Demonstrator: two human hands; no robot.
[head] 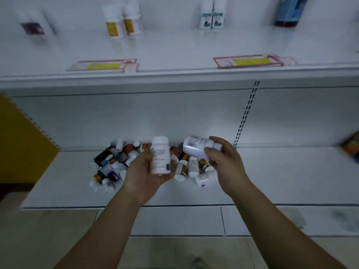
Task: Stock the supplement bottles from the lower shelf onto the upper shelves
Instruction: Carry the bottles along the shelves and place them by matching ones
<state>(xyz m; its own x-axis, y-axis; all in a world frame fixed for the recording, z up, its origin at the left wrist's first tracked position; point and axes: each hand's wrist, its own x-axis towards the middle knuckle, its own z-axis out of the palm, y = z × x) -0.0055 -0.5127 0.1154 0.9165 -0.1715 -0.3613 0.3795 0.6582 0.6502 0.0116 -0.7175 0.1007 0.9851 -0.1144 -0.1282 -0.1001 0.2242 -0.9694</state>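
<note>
My left hand (pixel 144 175) grips an upright white supplement bottle (pixel 160 155) with a white cap, above the lower shelf (pixel 64 183). My right hand (pixel 226 162) holds a second white bottle (pixel 195 147) tipped on its side. Under both hands a heap of several loose bottles (pixel 116 164) lies at the back of the lower shelf, partly hidden by my hands. On the upper shelf (pixel 174 74) stand two yellow-labelled bottles (pixel 124 22) and two green-labelled bottles (pixel 211 15).
Two price tags (pixel 104 65) (pixel 250 60) lie along the upper shelf's front edge. A blue box (pixel 290 11) stands at upper right, a purple-labelled item (pixel 33 28) at upper left. A yellow panel (pixel 21 144) bounds the left; an orange box (pixel 351 148) sits far right.
</note>
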